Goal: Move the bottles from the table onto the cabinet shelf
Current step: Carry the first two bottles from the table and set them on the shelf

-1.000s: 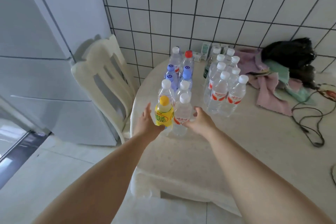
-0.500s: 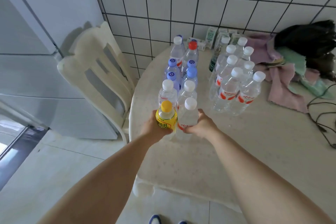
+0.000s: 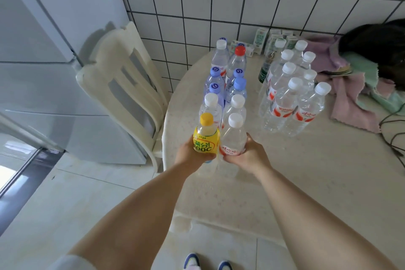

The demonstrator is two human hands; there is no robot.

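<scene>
Near the centre of the frame, the left hand (image 3: 192, 153) grips a yellow-capped drink bottle (image 3: 206, 137) with a yellow label, its fingers curled round the lower body. Just beside it, the right hand (image 3: 245, 155) grips a clear white-capped water bottle (image 3: 234, 136) with a red-and-white label, thumb and fingers wrapped round the label band. The two held bottles stand upright and touch side by side at the near end of the bench (image 3: 306, 171), a pale round-edged top with a faint pink-speckled cover.

Behind them, running toward the upper middle of the frame, is a double row of bottles (image 3: 225, 85): two white-capped ones, then several blue-capped ones, then one white-capped and one red-capped bottle (image 3: 237, 61) at the far end. To the right, apart from that row, stands a cluster of larger clear bottles (image 3: 291, 92) with white caps and red labels; a dark green-labelled bottle (image 3: 264, 72) stands at its left edge.

Small cartons (image 3: 263, 41) line the tiled wall (image 3: 241, 2) at the back. Pink and green cloths (image 3: 359, 92) and a dark bundle (image 3: 381, 44) lie at the right edge, with a black cable (image 3: 392, 136) below them. A cream chair (image 3: 122, 81) stands left of the bench, against a white refrigerator (image 3: 43, 50). Shoe tips (image 3: 206, 262) show at the bottom edge.
</scene>
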